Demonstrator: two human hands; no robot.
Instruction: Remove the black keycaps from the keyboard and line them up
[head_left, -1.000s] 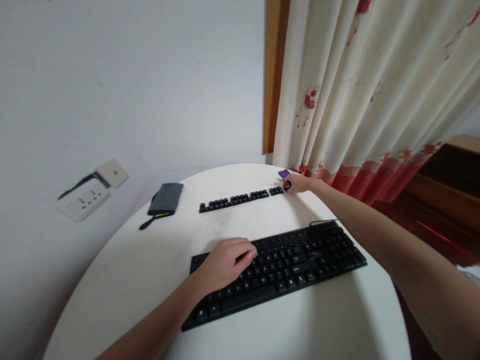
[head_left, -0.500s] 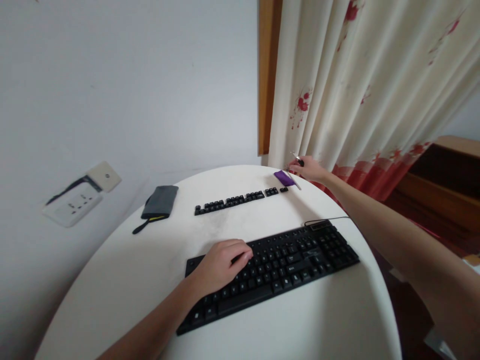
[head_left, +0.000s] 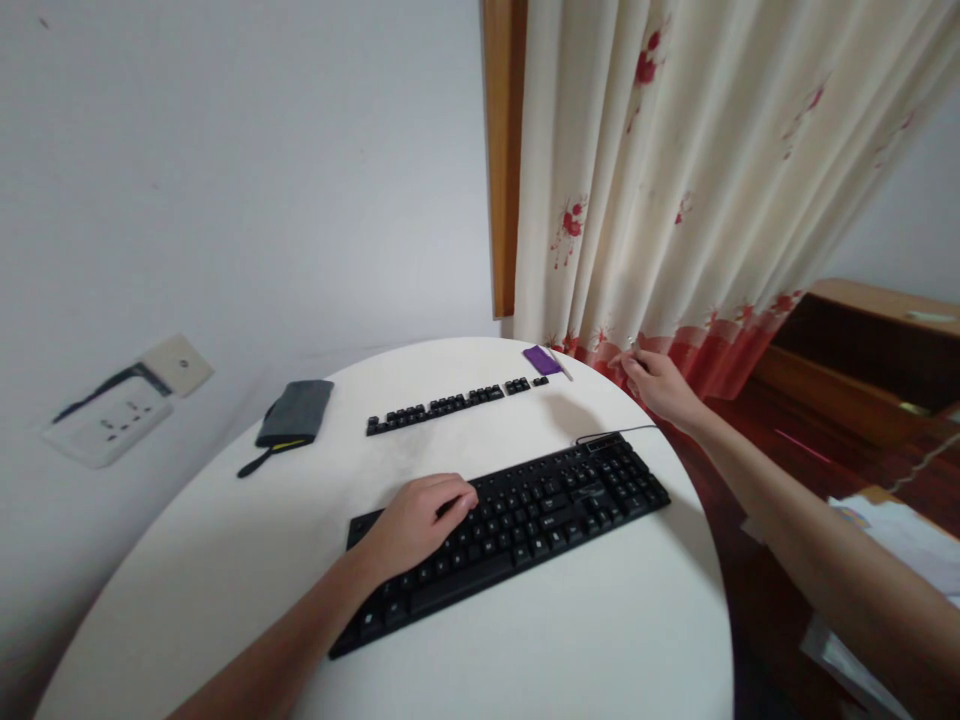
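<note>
A black keyboard (head_left: 540,510) lies on the round white table (head_left: 570,640). My left hand (head_left: 416,520) rests on the keyboard's left part with its fingers curled over the keys. Behind the keyboard, a row of loose black keycaps (head_left: 450,404) lies in a line. A small purple item (head_left: 540,360) and a thin light stick (head_left: 562,368) lie at the row's right end. My right hand (head_left: 658,385) hovers at the table's right edge beside the curtain. Its fingers are pinched together, and what they hold, if anything, is too small to make out.
A grey pouch with a black strap (head_left: 294,412) lies at the table's back left. A wall socket (head_left: 105,428) is on the wall to the left. A flowered curtain (head_left: 675,200) hangs behind the table. A wooden cabinet (head_left: 862,360) and papers (head_left: 900,540) are on the right.
My right hand has pulled away from the right end of the keycap row toward the table's right edge. My left hand has stayed on the keyboard. The view has swung right.
</note>
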